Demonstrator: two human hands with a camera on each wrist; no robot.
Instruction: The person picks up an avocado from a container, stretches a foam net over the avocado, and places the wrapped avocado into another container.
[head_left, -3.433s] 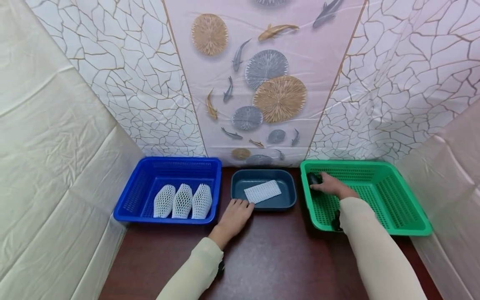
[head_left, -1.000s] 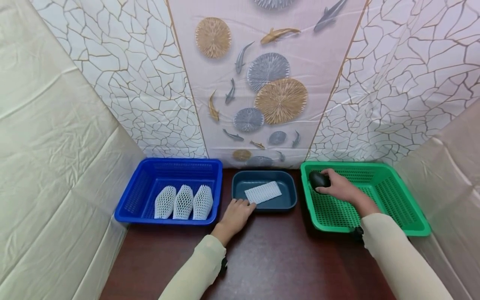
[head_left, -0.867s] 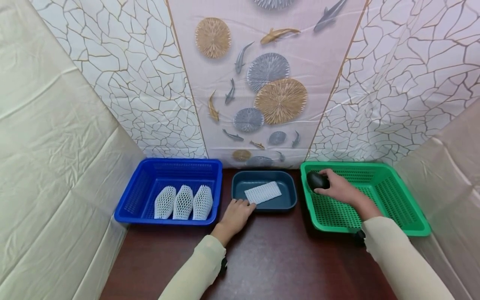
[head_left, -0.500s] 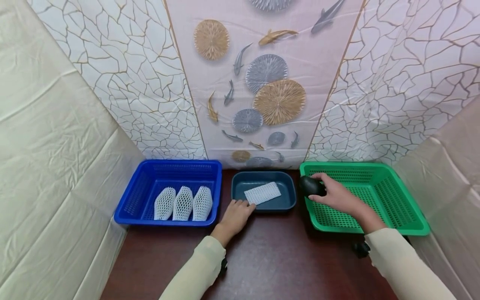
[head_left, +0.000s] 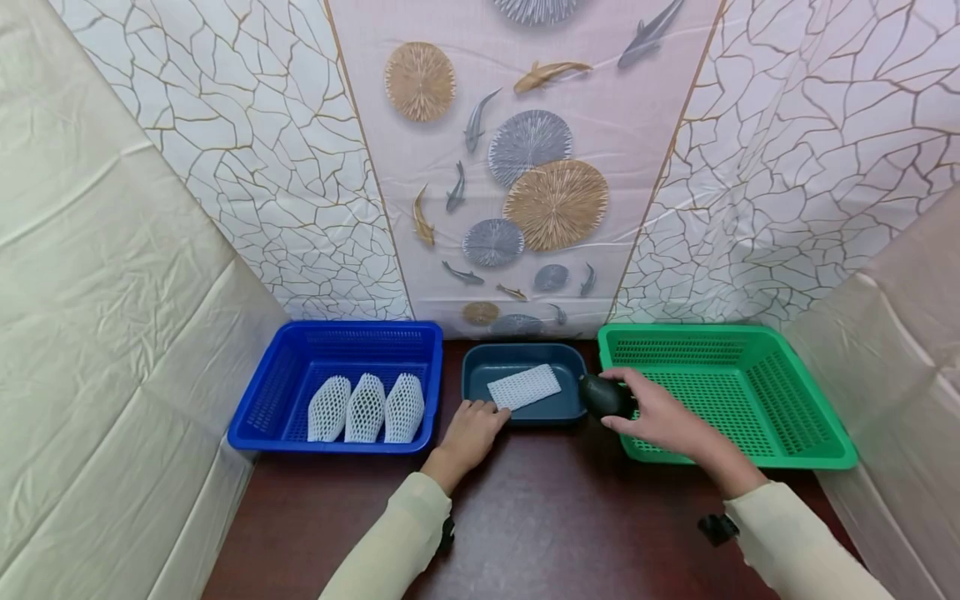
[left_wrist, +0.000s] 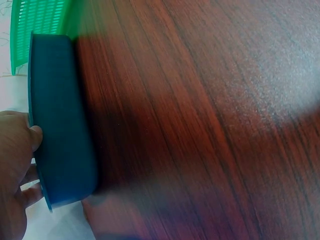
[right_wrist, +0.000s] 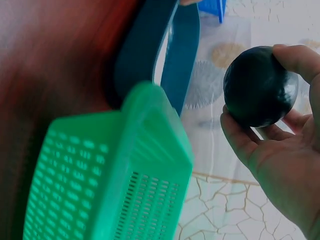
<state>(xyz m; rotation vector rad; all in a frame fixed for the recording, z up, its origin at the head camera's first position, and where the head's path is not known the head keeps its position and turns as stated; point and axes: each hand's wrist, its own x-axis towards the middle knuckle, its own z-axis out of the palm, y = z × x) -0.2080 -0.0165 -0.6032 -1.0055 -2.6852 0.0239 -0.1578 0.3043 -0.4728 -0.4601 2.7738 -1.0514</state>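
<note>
My right hand (head_left: 651,417) grips a dark green avocado (head_left: 606,397), thumb and fingers spread round it. In the head view the avocado overlaps the gap between the dark blue tray (head_left: 564,411) and the green basket (head_left: 810,454). The right wrist view shows the avocado (right_wrist: 257,87) held up beyond the basket's corner. My left hand (head_left: 467,433) holds the tray's near rim at its left part, thumb at the rim and fingers over it. A flat white foam net (head_left: 525,386) lies in the tray, one corner close to my left thumb.
On the left stands a blue basket (head_left: 258,400) holding three bulging white foam nets (head_left: 365,408) side by side. All containers stand on a dark red-brown table (head_left: 540,517) against a patterned cloth backdrop (head_left: 450,275). Pale cloth walls (head_left: 112,333) close off both sides.
My right hand has lifted the avocado out of the green basket's left end and carried it left over the rim, toward the tray. The left hand stays at the tray.
</note>
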